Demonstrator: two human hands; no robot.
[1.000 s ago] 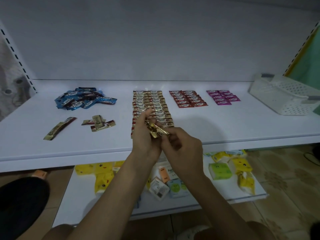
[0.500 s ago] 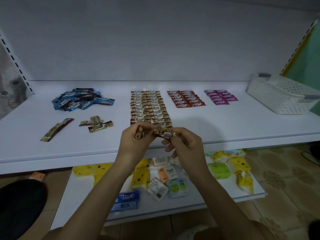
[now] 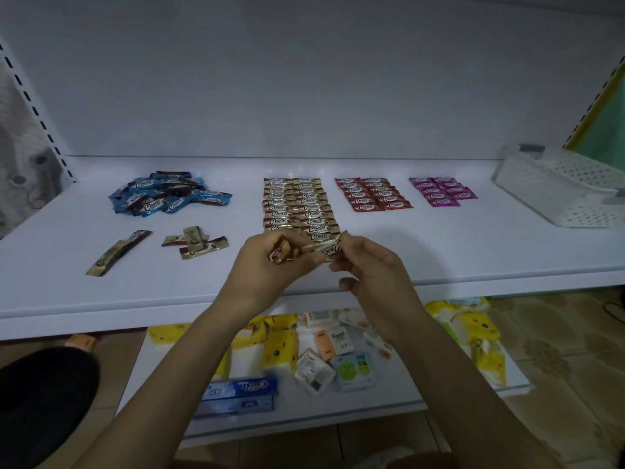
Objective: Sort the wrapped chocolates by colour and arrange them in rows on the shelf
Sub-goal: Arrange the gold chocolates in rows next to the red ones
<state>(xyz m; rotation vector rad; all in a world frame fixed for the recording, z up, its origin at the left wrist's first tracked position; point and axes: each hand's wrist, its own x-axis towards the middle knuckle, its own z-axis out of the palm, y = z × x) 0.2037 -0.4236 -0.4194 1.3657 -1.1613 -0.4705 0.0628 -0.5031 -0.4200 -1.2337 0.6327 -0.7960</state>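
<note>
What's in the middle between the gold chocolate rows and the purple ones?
The red chocolates lie there in two rows, with bare white shelf on each side. The head view shows it.

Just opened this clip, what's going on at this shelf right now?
A person is sorting wrapped chocolates on a white shelf. The left hand grips a small bunch of gold chocolates, and the right hand pinches a single gold chocolate beside it, both just in front of the gold rows. Red rows and pink rows are laid out to the right. A blue pile and a few loose gold pieces lie unsorted on the left; a white basket sits at the far right.
</note>
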